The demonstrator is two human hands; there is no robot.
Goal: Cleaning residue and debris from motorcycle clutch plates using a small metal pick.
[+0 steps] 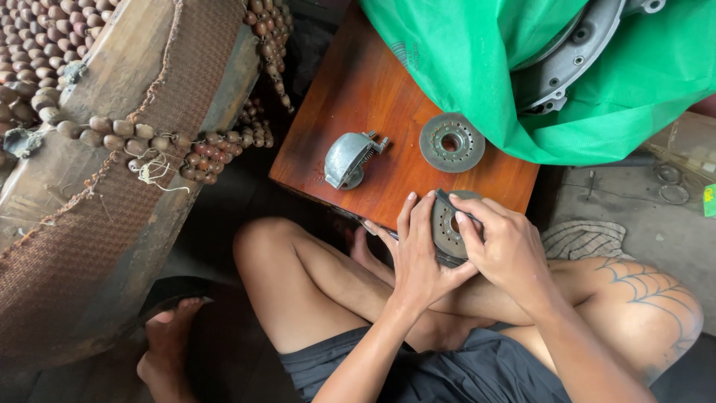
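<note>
Seated cross-legged at the near edge of a low reddish-brown wooden table [373,97]. Both hands closed around a round, flat, grey-brown metal disc with a ring of small holes [446,227], held upright-tilted at the table's edge, just above the knees. Left hand [418,257] cupping the disc from its left side, fingers [409,213] stretched up along the rim, thumb tucked toward the right wrist. Right hand [503,246] wrapped over the disc's right side, fingertips [461,218] pinching a thin dark strip or tool [441,198] against the top face (too small to tell which).

Beyond the fingertips, flat on the table: a second matching perforated metal disc with a central hole [451,142]. Further left of the left fingers: a rounded grey cast-metal housing with a small spring [349,158]. Past the right hand, a crumpled green plastic bag [477,67] with a large pale metal ring plate [574,52] poking out.

Likely trouble: slipping of the thin piece under thumb pressure, nicking a fingertip; or the disc, unsupported beneath, dropping onto bare legs should either grip loosen. Also possible: an elbow nudge sending the housing off the table's near edge.
</note>
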